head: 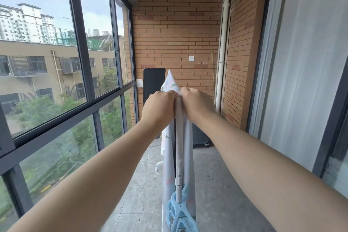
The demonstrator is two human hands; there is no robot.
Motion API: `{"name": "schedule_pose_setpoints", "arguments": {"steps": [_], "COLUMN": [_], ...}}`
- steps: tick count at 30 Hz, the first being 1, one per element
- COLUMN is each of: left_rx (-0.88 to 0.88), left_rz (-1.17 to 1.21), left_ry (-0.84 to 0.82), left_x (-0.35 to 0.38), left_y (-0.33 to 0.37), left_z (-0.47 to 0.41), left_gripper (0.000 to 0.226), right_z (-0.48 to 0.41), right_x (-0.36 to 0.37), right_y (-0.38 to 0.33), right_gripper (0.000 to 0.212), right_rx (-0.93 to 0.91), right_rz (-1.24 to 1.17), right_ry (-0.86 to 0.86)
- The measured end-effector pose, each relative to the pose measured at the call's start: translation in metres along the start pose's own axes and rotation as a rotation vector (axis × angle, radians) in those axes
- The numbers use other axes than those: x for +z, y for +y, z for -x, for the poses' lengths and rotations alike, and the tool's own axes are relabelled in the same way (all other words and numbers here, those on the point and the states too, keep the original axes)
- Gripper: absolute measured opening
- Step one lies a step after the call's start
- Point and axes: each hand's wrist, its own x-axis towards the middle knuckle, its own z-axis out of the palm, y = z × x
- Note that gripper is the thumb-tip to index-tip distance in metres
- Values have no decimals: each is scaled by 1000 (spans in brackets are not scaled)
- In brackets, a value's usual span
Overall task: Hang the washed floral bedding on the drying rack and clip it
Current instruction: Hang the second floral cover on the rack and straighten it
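- Setting: narrow balcony, grey tiled floor [216,184], brick end wall [178,34], glazed window wall [56,43] along the left edge, sliding door [301,62] with a pale curtain behind it along the right edge.
- Drying rack [178,118]: seen end-on. Its white top rail runs straight away from the camera down the middle of the floor. One white foot [160,165] shows low on the left.
- Floral bedding [188,149]: draped over the rail, hanging down both sides. The pale fabric has a faint leaf and flower print. One corner stands up in a peak just beyond the hands, towards the far end of the rail.
- Left hand [160,106]: on the left side of the rail top, fingers curled, gripping the bedding where it crosses the rail.
- Right hand [195,103]: on the right side, fingers curled, gripping the same fold. The knuckles of the two hands are nearly touching, with a small bunch of white fabric showing between them.
- Blue clips [178,211]: a cluster of light blue plastic clips and hangers on the near end of the rail. Neither hand touches them.
- Behind the rack: a dark panel [153,83] leaning on the brick wall, a white wall switch [191,58] and a white downpipe [223,62] in the right corner.
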Motion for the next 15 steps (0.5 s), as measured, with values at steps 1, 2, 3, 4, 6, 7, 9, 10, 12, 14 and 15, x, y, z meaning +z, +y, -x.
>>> {"name": "schedule_pose_setpoints", "arguments": {"steps": [1, 2, 3, 4, 6, 7, 9, 10, 12, 14, 15], "left_rx": [-11, -20, -25, -30, -44, -58, -96, -118, -164, -236, -274], "left_rz": [5, 17, 24, 27, 11, 4, 17, 48, 152, 283, 330], "left_ry": [7, 16, 22, 19, 7, 8, 13, 14, 13, 17, 22], "left_x": [-2, -4, -6, -8, -10, -10, -10, -10, -10, -14, -16], "left_y": [3, 6, 6, 6, 4, 4, 7, 8, 13, 18, 21], "left_z": [0, 1, 1, 1, 1, 2, 3, 4, 6, 8, 9], "left_gripper": [38, 40, 41, 42, 38, 35, 31, 31, 32, 30, 26], "right_z": [1, 3, 5, 7, 12, 15, 19, 21, 22, 22, 22], "right_x": [-2, -5, -8, -11, -16, -18, -21, -21, -23, -24, -24], "right_y": [-2, -4, -5, -5, -7, -9, -11, -13, -15, -15, -16], "right_gripper": [13, 11, 9, 8, 7, 7, 5, 7, 6, 10, 12], "right_rx": [-1, -3, -4, -6, -1, 10, 31, 42, 63, 79, 85], "right_rz": [8, 16, 25, 28, 16, 4, -7, -9, -19, -29, -33], "right_ry": [5, 13, 18, 17, 13, 10, 0, -12, -33, -41, -45]}}
